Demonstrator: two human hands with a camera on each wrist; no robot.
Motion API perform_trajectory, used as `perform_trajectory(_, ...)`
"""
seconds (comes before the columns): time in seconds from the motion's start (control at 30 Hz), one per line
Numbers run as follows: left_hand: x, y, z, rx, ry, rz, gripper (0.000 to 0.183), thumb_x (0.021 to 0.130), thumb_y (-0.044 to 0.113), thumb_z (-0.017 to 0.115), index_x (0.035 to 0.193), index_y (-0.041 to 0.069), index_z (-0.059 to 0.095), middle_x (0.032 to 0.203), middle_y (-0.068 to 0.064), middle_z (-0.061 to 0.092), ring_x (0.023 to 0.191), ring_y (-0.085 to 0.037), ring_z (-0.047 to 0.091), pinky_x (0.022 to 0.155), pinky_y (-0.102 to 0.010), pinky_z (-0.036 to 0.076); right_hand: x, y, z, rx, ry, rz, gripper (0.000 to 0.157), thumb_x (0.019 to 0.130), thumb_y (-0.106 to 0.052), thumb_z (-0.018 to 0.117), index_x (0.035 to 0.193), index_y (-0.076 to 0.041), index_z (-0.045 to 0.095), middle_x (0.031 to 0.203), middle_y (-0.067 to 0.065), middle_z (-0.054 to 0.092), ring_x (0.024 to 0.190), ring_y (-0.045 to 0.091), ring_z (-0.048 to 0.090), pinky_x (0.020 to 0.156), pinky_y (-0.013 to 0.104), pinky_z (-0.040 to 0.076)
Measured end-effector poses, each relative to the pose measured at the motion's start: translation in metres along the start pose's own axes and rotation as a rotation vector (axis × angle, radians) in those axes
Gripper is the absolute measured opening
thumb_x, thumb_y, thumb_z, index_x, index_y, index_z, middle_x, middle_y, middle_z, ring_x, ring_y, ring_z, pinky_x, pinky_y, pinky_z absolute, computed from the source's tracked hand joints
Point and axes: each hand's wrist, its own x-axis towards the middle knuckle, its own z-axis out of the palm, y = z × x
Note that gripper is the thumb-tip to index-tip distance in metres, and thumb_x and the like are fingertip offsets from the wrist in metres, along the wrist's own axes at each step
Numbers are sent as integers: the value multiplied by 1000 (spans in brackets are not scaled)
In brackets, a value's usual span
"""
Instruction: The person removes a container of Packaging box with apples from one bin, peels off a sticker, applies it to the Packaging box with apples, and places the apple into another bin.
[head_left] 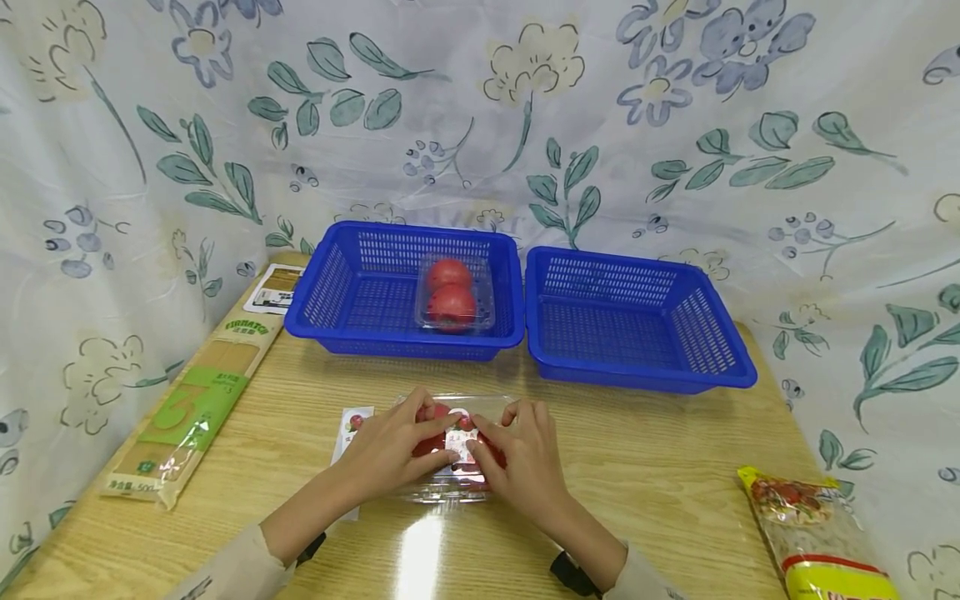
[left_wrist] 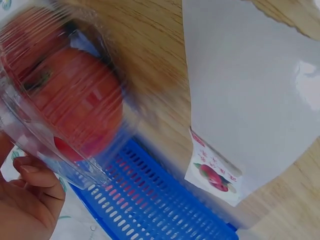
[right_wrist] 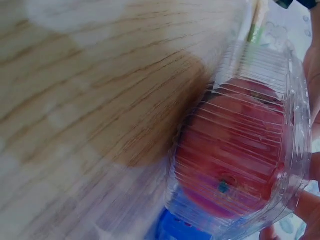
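Note:
A clear plastic box of red tomatoes point(head_left: 450, 487) lies on the wooden table point(head_left: 645, 467) in front of me, with a small printed label point(head_left: 456, 439) on its lid. My left hand point(head_left: 429, 429) holds the box from the left, fingers laid over the lid. From the right, my right hand point(head_left: 489, 435) holds it with fingertips at the label. The left wrist view shows the box point(left_wrist: 60, 95) close up, with my left hand point(left_wrist: 27, 200) curled at its edge. In the right wrist view the box point(right_wrist: 235, 155) fills the right half.
Two blue baskets stand behind; the left basket point(head_left: 330, 292) holds another clear box of tomatoes point(head_left: 452, 296), the right basket point(head_left: 720, 350) holds nothing. A white sticker sheet point(head_left: 351, 429) lies left of the box. A spaghetti pack point(head_left: 191, 408) lies far left, a noodle bag point(head_left: 817, 533) near right.

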Motion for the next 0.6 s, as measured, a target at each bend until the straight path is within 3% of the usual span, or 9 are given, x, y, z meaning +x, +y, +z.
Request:
perform_trajectory(0.23, -1, 1, 1, 6, -2, -49, 60, 82, 59, 72, 130, 25, 68, 91, 5, 39, 60, -3, 29, 47, -17, 23, -3, 1, 0, -31, -32, -6, 39, 85, -44, 73, 113, -17, 78, 90, 3, 45, 87, 23, 35, 76, 34, 26)
perform_trajectory(0.6, -2, 2, 1, 73, -7, -75, 68, 80, 70, 67, 134, 29, 64, 88, 4, 35, 55, -3, 27, 44, -18, 22, -10, 3, 3, -49, -10, -9, 50, 84, -53, 69, 120, -19, 74, 90, 3, 44, 85, 22, 33, 75, 32, 26)
